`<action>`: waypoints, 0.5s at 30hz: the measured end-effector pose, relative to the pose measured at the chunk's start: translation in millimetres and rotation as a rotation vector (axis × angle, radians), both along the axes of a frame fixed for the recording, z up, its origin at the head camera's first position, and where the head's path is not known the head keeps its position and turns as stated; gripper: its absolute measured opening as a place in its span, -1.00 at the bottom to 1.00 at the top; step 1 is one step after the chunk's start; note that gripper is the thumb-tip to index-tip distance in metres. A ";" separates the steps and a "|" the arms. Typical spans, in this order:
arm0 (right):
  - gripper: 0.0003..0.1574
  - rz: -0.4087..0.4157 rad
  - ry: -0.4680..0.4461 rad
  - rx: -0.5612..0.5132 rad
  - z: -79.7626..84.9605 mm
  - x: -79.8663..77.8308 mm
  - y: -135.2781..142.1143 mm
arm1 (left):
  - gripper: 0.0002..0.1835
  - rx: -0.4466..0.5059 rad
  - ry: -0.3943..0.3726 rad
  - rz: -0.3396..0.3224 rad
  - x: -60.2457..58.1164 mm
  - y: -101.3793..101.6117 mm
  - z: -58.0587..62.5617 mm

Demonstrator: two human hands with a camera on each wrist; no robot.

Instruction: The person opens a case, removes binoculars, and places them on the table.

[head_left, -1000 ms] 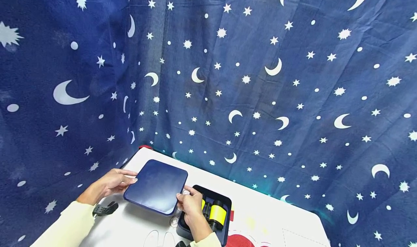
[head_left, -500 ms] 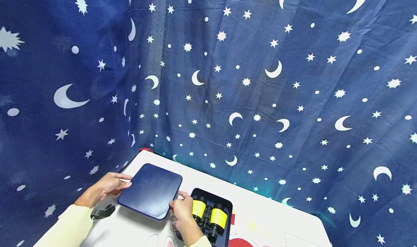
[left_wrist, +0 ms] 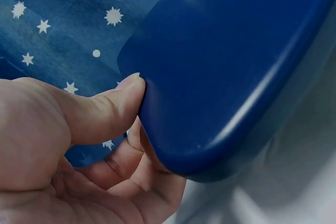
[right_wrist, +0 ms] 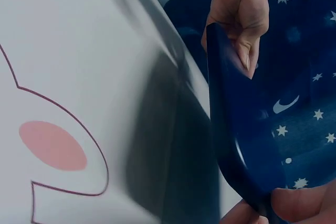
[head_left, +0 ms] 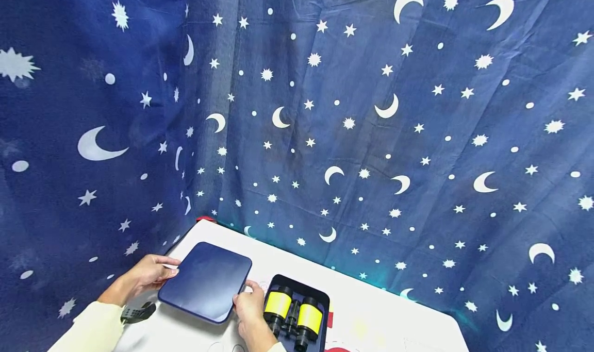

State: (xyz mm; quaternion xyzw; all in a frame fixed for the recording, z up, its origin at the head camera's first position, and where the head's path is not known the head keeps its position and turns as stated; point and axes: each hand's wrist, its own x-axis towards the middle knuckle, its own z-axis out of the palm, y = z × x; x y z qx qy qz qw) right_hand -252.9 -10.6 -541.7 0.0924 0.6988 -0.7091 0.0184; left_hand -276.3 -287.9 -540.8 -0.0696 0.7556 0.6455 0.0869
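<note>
A dark blue rectangular lid (head_left: 206, 282) with rounded corners is held level between both hands over the left part of the white table. My left hand (head_left: 146, 275) pinches its left edge, thumb on top and fingers underneath, as the left wrist view shows. At the opposite edge my right hand (head_left: 250, 308) pinches the lid between thumb and fingers. Right beside that hand stands a dark, uncovered box (head_left: 326, 313). Inside it lies a pair of black binoculars with yellow barrels (head_left: 309, 317). Below the lid, its shadow (right_wrist: 157, 140) falls on the tabletop.
The white table (head_left: 394, 316) carries printed drawings, with red patches right of the box. Blue curtains (head_left: 352, 84) with moons and stars close in the back and left sides. A black strap device (head_left: 138, 313) sits at the left wrist. Something red (head_left: 205, 219) shows at the back left corner.
Both hands have carried the lid left and slightly towards me, away from the box. More of the binoculars, including both yellow barrels, now shows. The head view has tilted up a little.
</note>
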 end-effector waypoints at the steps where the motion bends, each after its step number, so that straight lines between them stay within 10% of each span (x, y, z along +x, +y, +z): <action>1: -0.36 -0.002 0.000 -0.005 -1.8 1.3 -1.9 | -0.47 -0.001 -0.001 0.003 1.1 -1.0 -1.3; 15: -0.26 -0.042 -0.005 0.009 -19.4 5.5 -15.3 | -0.47 -0.003 0.004 0.007 3.2 -8.3 -17.6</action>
